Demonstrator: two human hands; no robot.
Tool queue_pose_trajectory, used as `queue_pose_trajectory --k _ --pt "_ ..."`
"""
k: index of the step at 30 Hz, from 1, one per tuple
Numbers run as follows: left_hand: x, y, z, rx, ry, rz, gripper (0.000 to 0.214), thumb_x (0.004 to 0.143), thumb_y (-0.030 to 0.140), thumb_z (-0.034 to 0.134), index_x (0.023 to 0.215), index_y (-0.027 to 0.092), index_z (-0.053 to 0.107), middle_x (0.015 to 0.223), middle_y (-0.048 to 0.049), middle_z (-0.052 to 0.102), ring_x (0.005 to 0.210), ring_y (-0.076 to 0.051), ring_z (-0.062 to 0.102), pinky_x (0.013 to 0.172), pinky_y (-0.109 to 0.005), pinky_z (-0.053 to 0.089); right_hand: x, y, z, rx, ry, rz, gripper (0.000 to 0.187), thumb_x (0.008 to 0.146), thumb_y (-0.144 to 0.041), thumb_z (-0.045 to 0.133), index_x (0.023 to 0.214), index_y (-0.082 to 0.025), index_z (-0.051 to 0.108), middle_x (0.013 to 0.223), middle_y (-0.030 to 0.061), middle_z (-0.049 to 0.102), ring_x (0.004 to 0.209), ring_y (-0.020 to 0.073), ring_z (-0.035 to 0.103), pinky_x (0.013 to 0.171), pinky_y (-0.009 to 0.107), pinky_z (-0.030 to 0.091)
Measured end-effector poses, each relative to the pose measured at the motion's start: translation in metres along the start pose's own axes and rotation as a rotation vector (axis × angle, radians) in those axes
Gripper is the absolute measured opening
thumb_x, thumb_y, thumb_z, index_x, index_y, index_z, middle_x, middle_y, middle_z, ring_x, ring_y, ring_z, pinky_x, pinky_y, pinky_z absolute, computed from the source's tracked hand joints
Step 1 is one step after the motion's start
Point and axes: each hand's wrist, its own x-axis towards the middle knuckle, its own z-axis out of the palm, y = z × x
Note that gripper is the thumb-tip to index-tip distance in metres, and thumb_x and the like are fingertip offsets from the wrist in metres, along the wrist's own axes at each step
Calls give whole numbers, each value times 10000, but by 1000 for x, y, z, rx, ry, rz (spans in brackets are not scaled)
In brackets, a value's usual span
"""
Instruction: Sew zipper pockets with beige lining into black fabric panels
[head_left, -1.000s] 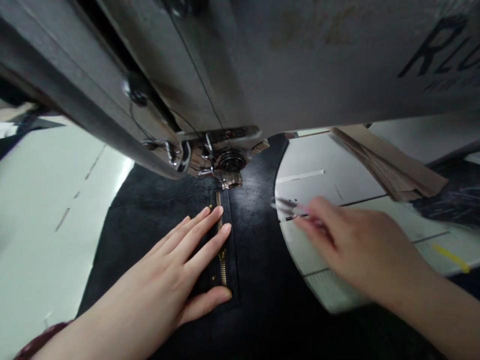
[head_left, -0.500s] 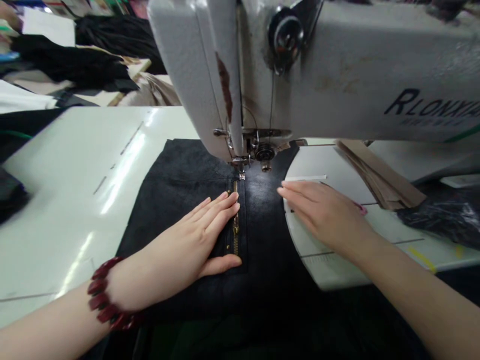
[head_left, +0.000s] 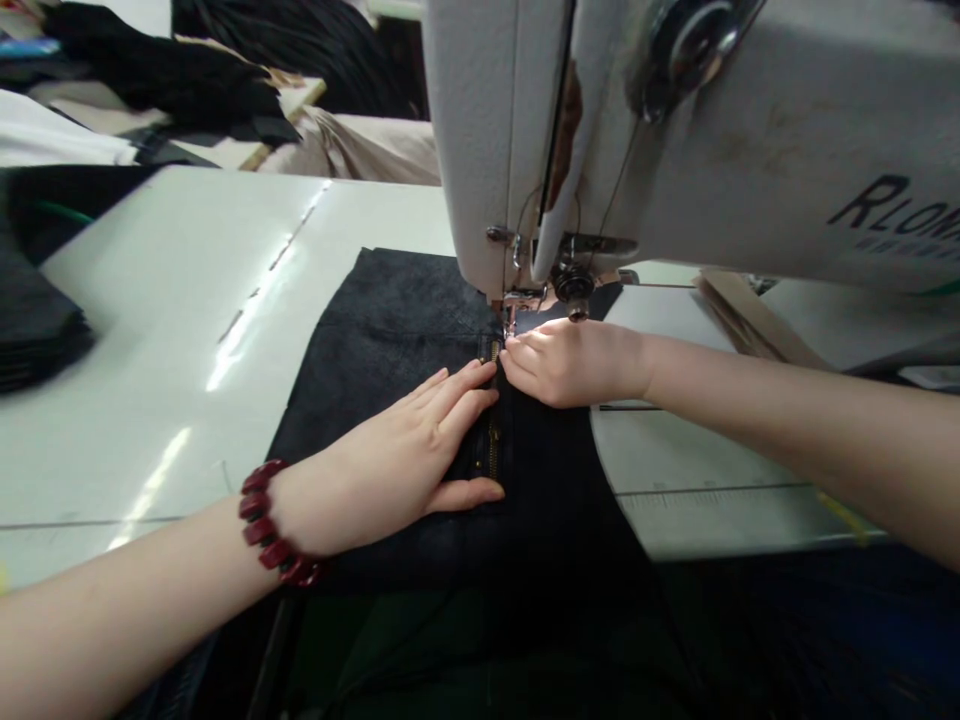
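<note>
A dark fabric piece [head_left: 390,300] lies flat under the needle of the sewing machine [head_left: 510,150]. A brass-toothed zipper [head_left: 493,450] is set into it, running toward the presser foot [head_left: 510,318]. My left hand [head_left: 420,440], with a dark red bead bracelet [head_left: 262,520] at the wrist, rests on the fabric with its fingers stretched out and thumb spread, fingertips at the zipper. Just in front of the presser foot, my right hand [head_left: 570,365] has its fingers curled and pressed together by the zipper's upper end. What its fingertips hold, if anything, is hidden.
Brown paper-like pieces [head_left: 731,312] lie behind my right forearm. A stack of dark fabric [head_left: 41,320] sits at the left edge of the pale table [head_left: 172,300]. Beyond the table are black cloth [head_left: 165,75] and beige cloth [head_left: 375,145].
My right hand has moved left from the fabric's right edge to the presser foot, and its fingers have closed. My left hand stays on the fabric by the zipper. The camera view has shifted.
</note>
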Motion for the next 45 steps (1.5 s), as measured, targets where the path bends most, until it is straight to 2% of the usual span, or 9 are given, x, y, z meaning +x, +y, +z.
queue_pose_trajectory --k 8,15,20,23,27,35,39,42,45 --pt "1 1 -1 -10 -8 3 762 922 661 503 1400 74 417 1560 -216 332 1456 -326 333 1197 -503 348 6 2 -10 116 -100 -22 488 984 -42 185 1172 -19 635 1084 182 687 972 246 644 791 390 464" --pt "0 -1 2 -18 19 15 766 905 670 525 1398 91 432 1557 -206 348 1451 -334 341 1191 -518 354 -1 -18 2 104 67 -2 483 1058 -220 249 1147 20 658 1082 229 701 1010 291 683 813 418 561" --pt "0 -1 4 46 20 44 762 927 667 483 1411 79 447 1562 -209 342 1457 -341 329 1186 -524 358 -14 -41 13 226 247 195 492 1040 -314 405 1280 85 563 1262 291 629 1214 330 610 1018 458 525" --pt "-1 -2 6 84 1 52 767 939 668 455 1453 100 420 1586 -195 301 1476 -333 294 1184 -524 359 -26 -47 16 363 292 247 473 1020 -313 468 1341 27 538 1401 254 550 1330 312 523 1112 448 460" --pt "-1 -3 7 86 -23 43 779 940 670 453 1475 108 396 1611 -185 249 1496 -313 253 1210 -512 320 -37 -49 17 484 333 297 394 1028 -304 447 1317 -70 577 1400 185 576 1309 264 547 1103 434 469" --pt "-2 -5 8 38 -29 6 892 907 699 488 1543 113 270 1615 -164 251 1494 -315 256 1221 -503 308 -31 -57 21 531 385 355 413 1018 -318 452 1328 -83 592 1358 203 573 1229 298 564 1033 484 498" --pt "-1 -5 9 66 -49 8 877 912 696 480 1550 131 271 1627 -149 225 1499 -315 242 1220 -506 307 -35 -60 18 542 357 328 434 1018 -317 443 1354 -75 574 1401 224 524 1317 316 501 1083 490 453" --pt "-1 -4 8 88 -51 14 870 928 686 459 1565 137 236 1634 -145 199 1502 -309 234 1211 -501 322 -44 -60 14 559 334 282 405 1012 -311 461 1354 -135 589 1453 207 483 1383 332 439 1115 524 411" --pt "-2 -4 7 96 -60 20 869 928 690 453 1565 138 241 1632 -157 201 1500 -314 237 1206 -504 327 -51 -56 12 620 353 259 344 1007 -294 482 1294 -194 644 1431 165 532 1345 303 495 1096 499 437"
